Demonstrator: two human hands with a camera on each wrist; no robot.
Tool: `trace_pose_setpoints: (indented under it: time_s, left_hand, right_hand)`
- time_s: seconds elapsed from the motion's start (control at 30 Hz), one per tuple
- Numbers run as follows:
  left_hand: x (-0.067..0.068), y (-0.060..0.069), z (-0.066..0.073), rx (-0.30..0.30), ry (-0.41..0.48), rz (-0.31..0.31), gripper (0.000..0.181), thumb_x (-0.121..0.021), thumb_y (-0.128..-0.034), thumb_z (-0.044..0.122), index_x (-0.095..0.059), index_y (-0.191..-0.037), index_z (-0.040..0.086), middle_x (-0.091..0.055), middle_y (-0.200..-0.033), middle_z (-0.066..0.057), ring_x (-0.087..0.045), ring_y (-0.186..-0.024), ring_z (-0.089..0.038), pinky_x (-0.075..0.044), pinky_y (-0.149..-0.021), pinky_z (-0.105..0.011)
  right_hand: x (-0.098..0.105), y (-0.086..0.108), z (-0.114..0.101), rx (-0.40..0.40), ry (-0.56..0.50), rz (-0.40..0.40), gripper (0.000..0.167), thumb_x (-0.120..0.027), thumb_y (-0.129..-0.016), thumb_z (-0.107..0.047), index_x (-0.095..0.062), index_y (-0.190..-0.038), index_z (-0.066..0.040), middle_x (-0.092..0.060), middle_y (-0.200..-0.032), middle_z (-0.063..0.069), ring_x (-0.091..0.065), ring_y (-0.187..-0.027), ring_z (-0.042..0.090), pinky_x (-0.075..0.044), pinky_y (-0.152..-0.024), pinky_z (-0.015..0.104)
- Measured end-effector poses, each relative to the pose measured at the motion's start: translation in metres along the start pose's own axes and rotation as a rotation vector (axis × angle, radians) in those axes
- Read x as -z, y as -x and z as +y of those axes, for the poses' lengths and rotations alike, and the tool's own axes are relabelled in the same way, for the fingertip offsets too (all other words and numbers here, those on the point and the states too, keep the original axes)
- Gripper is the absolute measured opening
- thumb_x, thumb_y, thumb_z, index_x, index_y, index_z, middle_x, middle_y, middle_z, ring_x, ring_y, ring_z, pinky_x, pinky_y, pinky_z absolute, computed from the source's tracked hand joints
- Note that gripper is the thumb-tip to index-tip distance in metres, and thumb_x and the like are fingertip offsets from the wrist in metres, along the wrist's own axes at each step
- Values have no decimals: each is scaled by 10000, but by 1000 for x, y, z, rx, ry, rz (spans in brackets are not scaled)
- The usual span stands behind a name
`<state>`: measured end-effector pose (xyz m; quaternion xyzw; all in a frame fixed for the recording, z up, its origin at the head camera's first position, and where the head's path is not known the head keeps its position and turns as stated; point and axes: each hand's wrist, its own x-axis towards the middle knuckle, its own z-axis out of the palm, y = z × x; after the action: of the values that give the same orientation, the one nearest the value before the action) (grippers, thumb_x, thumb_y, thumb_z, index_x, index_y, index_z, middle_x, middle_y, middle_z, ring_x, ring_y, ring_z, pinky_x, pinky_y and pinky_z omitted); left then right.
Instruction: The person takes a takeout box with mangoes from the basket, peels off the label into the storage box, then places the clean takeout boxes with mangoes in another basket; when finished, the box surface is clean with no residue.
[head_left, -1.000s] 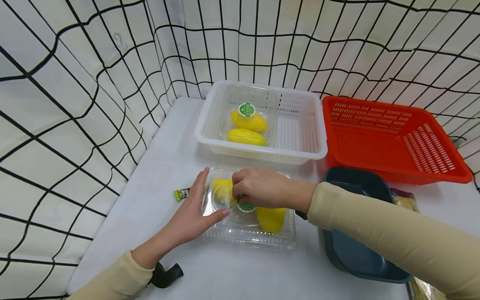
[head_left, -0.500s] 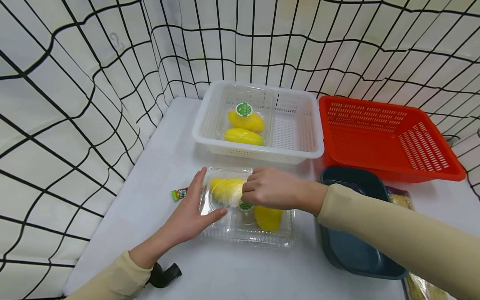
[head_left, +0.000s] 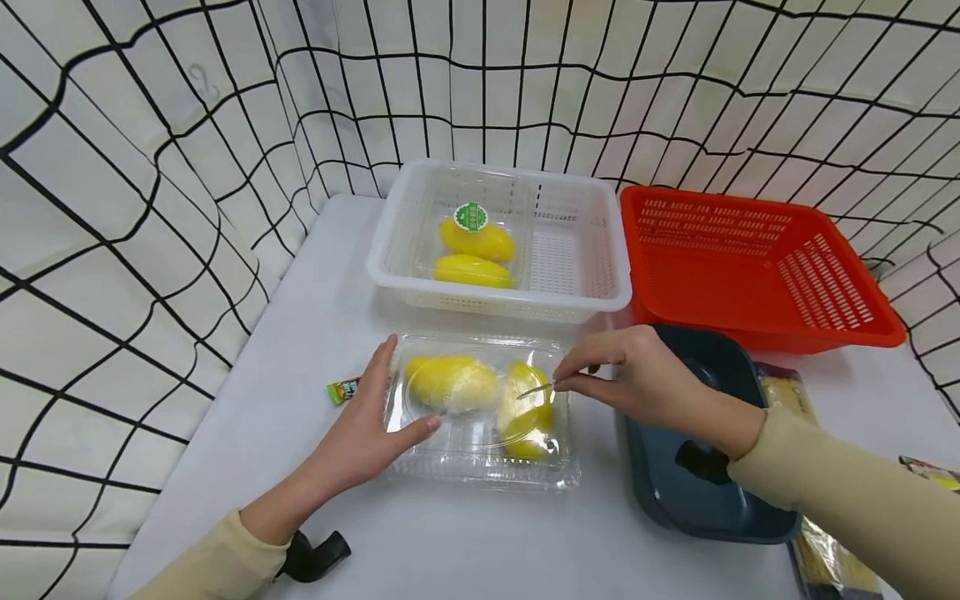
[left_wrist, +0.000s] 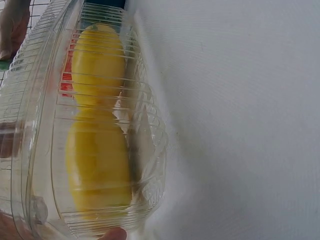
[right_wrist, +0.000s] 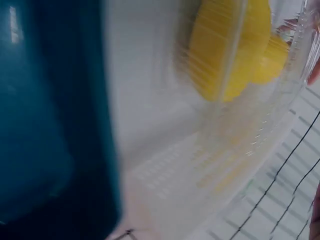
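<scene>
A lidded clear plastic box point(head_left: 480, 471) lies on the white table, with yellow mango-like fruits point(head_left: 453, 382) inside. My left hand point(head_left: 367, 437) rests along its left side, thumb stretched over the near corner. Just above the box's right side, my right hand point(head_left: 648, 375) pinches a sticker point(head_left: 536, 389) between thumb and fingertips. The sticker appears edge-on in the head view; a bit of its green point(left_wrist: 4, 65) shows in the left wrist view. The right wrist view catches the fruits point(right_wrist: 225, 50) through the box wall; the sticker cannot be made out there.
A white basket point(head_left: 577, 304) behind holds a second clear box of yellow fruits with a green round sticker point(head_left: 471, 217). To the right stand a red basket point(head_left: 750, 292) and a dark blue bin point(head_left: 720, 500). A small green packet point(head_left: 343, 391) lies left of my left hand.
The green sticker has come off the lid. My right hand has moved right and lifted away with it, while the left hand has stayed against the box.
</scene>
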<state>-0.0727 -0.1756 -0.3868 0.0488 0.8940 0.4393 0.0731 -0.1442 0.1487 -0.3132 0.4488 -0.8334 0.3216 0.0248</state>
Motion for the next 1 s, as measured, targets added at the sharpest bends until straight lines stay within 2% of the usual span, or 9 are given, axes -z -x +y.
trace_pose_setpoints:
  time_s: [0.1,0.17,0.27,0.4,0.5,0.6,0.77,0.9,1.0]
  left_hand:
    - [1,1,-1,0,-12,1,1108,-744,-911,429,19,-1653,121,-35,-1727,-174,-122,-1571,-457,-221,-1184,-714]
    - [2,2,-1,0,-18,1,1116,-747,-909,432,24,-1652,116,-38,-1726,-179,-130,-1567,-463,-227,-1181,-716]
    - [4,2,-1,-1,-26,1,1128,-750,-907,440,32,-1651,112,-41,-1725,-184,-145,-1561,-471,-239,-1175,-718]
    - [6,2,0,1,-26,-1,1133,-749,-909,444,42,-1650,114,-34,-1725,-183,-140,-1562,-471,-235,-1177,-719]
    - [6,2,-1,0,-29,-5,1139,-748,-909,448,52,-1650,117,-28,-1725,-184,-150,-1555,-484,-238,-1172,-723]
    - [7,1,-1,3,-31,-7,1140,-747,-912,446,61,-1649,125,-18,-1728,-174,-165,-1548,-496,-243,-1167,-729]
    - [7,-1,1,6,-38,-12,1144,-750,-909,438,61,-1648,115,-22,-1725,-185,-163,-1548,-498,-240,-1168,-729]
    - [5,-3,2,6,-32,-23,1154,-752,-906,447,64,-1647,105,-24,-1723,-197,-142,-1557,-483,-231,-1173,-725]
    - [2,-5,2,2,-24,-29,1157,-754,-906,445,67,-1646,101,-22,-1722,-197,-134,-1561,-478,-228,-1173,-729]
  right_hand:
    - [7,17,6,-272,-107,35,143,-840,-817,-41,-819,-949,-94,-789,-873,2,-693,-757,78,-602,-733,213]
    - [12,28,11,-433,-169,54,112,-809,-865,-88,-814,-976,-71,-790,-875,34,-693,-743,119,-595,-717,210]
    - [21,44,23,-628,-280,83,214,-752,-934,-160,-777,-1088,-13,-793,-912,52,-716,-784,178,-604,-746,235]
    - [35,66,43,-843,-422,123,377,-667,-1004,-269,-694,-1245,19,-792,-930,-58,-730,-877,149,-599,-785,231]
    - [43,80,59,-948,-535,160,342,-635,-1021,-294,-707,-1236,-38,-774,-906,-123,-722,-893,102,-592,-799,199]
    - [45,89,72,-1013,-580,174,310,-625,-1027,-293,-716,-1208,-58,-760,-879,-128,-710,-867,76,-588,-795,180]
    - [37,94,85,-1102,-581,128,398,-615,-1036,-227,-631,-1270,94,-746,-852,-99,-726,-816,64,-601,-786,196]
    - [31,91,91,-1175,-618,112,412,-608,-1037,-173,-579,-1306,138,-741,-843,-59,-733,-776,72,-614,-773,225]
    - [28,87,94,-1215,-595,95,418,-607,-1036,-160,-564,-1313,150,-741,-823,-35,-727,-742,76,-616,-751,228]
